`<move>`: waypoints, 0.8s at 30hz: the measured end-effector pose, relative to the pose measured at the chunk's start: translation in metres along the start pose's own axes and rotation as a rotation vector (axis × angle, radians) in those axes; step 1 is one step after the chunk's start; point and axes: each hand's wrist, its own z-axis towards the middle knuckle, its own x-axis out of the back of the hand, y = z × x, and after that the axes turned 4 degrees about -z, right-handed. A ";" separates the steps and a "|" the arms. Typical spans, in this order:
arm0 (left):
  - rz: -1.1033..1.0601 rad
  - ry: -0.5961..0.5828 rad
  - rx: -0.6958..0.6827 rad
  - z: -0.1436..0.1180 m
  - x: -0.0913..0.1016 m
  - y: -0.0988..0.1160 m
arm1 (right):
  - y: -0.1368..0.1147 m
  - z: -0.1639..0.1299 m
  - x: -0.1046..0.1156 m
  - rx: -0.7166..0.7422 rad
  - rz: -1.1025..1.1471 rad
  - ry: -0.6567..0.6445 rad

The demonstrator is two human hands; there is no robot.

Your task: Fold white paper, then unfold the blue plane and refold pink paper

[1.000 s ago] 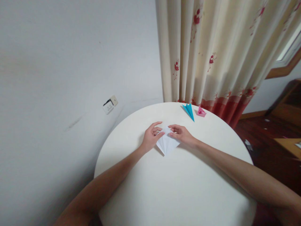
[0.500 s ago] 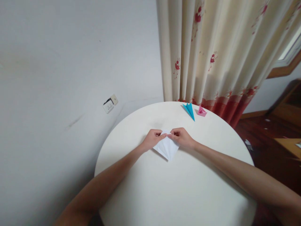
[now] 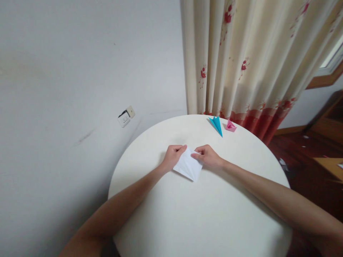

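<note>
Both hands grip a small sheet of white folded paper (image 3: 189, 166), its creases faintly visible and one corner pointing towards me. My left hand (image 3: 173, 156) pinches its upper left edge, thumb on top. On the opposite side my right hand (image 3: 207, 156) holds the upper right edge between thumb and fingers. The fingers behind the paper are partly hidden. The paper is held over the round white table (image 3: 198, 214); whether it touches the tabletop I cannot tell.
A blue folded paper plane (image 3: 217, 126) and a pink folded paper piece (image 3: 230, 126) lie at the table's far edge. Behind them hangs a cream curtain (image 3: 241, 46) with red flowers. A white wall (image 3: 80, 71) with a socket (image 3: 124, 119) stands at the left.
My left thumb has moved up and left, away from my right thumb, along the paper's edge. The paper has turned slightly, and its near corner has shifted a little right.
</note>
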 end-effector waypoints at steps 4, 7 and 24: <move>-0.054 -0.175 0.124 0.000 0.002 -0.001 | 0.003 0.003 0.001 0.005 0.003 0.083; -0.055 -0.281 0.232 -0.001 0.003 -0.004 | 0.005 0.006 0.003 -0.009 0.014 0.177; -0.210 -0.074 0.173 0.005 -0.002 -0.023 | 0.012 0.004 -0.001 -0.150 0.102 0.104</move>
